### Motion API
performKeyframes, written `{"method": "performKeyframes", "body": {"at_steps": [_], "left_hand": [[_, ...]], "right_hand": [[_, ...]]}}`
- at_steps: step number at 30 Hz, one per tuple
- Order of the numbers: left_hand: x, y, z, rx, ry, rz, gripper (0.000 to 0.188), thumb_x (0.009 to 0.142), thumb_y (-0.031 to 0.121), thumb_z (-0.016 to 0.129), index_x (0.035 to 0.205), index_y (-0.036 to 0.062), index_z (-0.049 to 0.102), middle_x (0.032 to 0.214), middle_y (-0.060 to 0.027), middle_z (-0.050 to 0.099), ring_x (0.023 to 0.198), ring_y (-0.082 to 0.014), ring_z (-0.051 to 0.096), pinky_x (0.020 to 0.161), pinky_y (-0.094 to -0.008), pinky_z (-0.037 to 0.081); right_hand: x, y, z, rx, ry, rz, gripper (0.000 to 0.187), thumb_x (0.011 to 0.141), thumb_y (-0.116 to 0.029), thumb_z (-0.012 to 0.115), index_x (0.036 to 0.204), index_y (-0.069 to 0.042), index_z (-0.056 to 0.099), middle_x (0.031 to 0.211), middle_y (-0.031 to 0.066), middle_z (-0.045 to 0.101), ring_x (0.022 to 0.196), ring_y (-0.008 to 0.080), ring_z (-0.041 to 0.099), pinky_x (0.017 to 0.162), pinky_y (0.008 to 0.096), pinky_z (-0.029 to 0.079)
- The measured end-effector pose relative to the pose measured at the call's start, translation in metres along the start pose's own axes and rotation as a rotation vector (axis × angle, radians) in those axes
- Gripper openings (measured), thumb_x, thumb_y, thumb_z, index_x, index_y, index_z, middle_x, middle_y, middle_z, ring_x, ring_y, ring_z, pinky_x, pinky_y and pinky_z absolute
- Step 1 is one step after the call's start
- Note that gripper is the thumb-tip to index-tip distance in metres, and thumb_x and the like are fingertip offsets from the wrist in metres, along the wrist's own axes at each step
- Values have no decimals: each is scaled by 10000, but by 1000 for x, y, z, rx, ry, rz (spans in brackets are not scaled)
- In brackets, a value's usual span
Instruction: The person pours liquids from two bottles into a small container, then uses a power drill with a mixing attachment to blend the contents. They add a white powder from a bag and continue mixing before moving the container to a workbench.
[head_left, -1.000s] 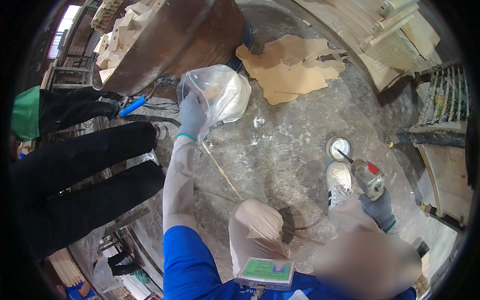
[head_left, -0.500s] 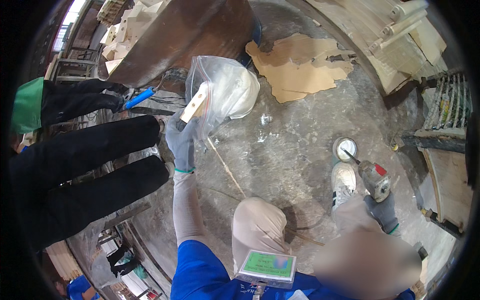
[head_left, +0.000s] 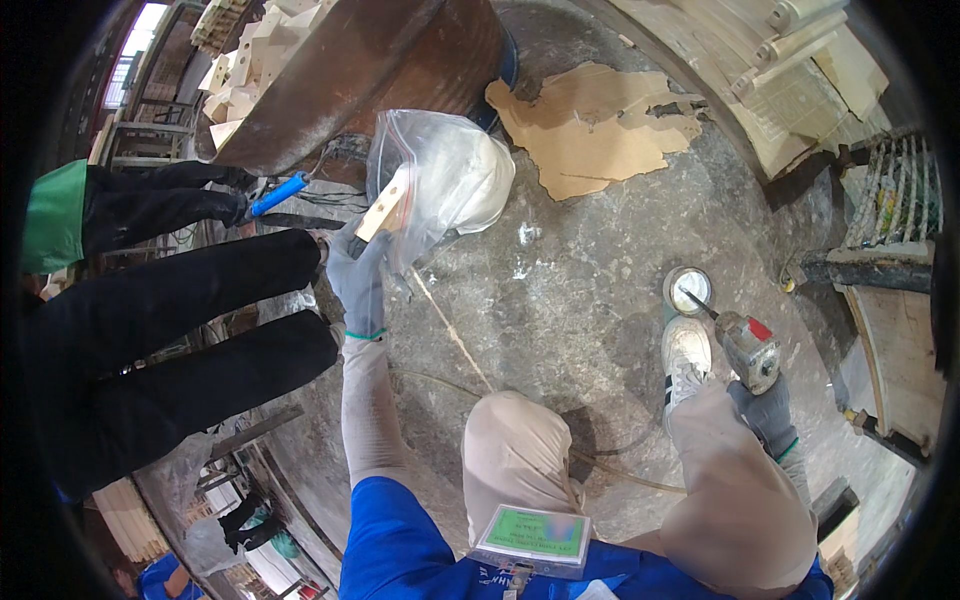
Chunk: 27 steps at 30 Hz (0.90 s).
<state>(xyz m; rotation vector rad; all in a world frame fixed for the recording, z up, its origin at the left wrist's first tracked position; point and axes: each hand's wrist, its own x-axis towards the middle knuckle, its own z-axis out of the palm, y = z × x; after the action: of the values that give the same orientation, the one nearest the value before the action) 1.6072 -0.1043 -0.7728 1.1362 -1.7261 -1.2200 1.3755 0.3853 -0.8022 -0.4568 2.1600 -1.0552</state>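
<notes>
My left hand [head_left: 358, 278], in a grey glove, is closed around the near end of a pale wooden piece [head_left: 385, 206] with round holes. The wood lies against the open mouth of a clear plastic bag [head_left: 402, 140]. White material [head_left: 482, 190] fills the bag's far side. On the right, my gloved right hand [head_left: 768, 415] grips a grey power tool [head_left: 750, 353] with a red patch. Its thin dark shaft reaches over a round tin [head_left: 671, 291] of white stuff, and the tip appears to be in it. The tin stands at the toe of my shoe [head_left: 686, 348].
Torn cardboard [head_left: 590, 130] lies on the stained floor. Behind the bag stands a large brown bin [head_left: 380, 70], with wooden blocks [head_left: 262, 55] beside it. A co-worker's dark-trousered legs [head_left: 200, 290] extend in from the left. A hose [head_left: 620, 475] runs across the floor.
The picture has shifted very slightly. Both hands keep their holds, and the tool's tip stays at the tin.
</notes>
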Motion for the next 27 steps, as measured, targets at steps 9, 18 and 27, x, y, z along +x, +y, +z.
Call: {"method": "performKeyframes", "body": {"at_steps": [9,18,27], "left_hand": [[-17,35,-6,-95,14,119,369,776,-45,638,1119,-77,507,1039,-120,599,914,-147,594,785,-245,491],[-48,76,22,-32,-1,214,340,789,-88,575,1120,-82,502,1047,-138,582,924,-172,578,826,-277,484],[-100,29,129,-229,-585,2,348,782,-60,606,1118,-29,519,1060,-124,591,939,-182,588,789,-291,490]], "right_hand": [[1,0,-1,-49,3,39,242,703,-139,670,891,-11,587,755,71,627,662,155,602,585,323,480],[-3,-15,-1,-77,74,300,308,721,-194,670,969,-25,598,879,109,658,819,217,637,692,346,499],[-1,-12,-6,-332,-41,91,304,713,-260,675,932,-57,619,826,174,643,796,340,627,662,395,505]]}}
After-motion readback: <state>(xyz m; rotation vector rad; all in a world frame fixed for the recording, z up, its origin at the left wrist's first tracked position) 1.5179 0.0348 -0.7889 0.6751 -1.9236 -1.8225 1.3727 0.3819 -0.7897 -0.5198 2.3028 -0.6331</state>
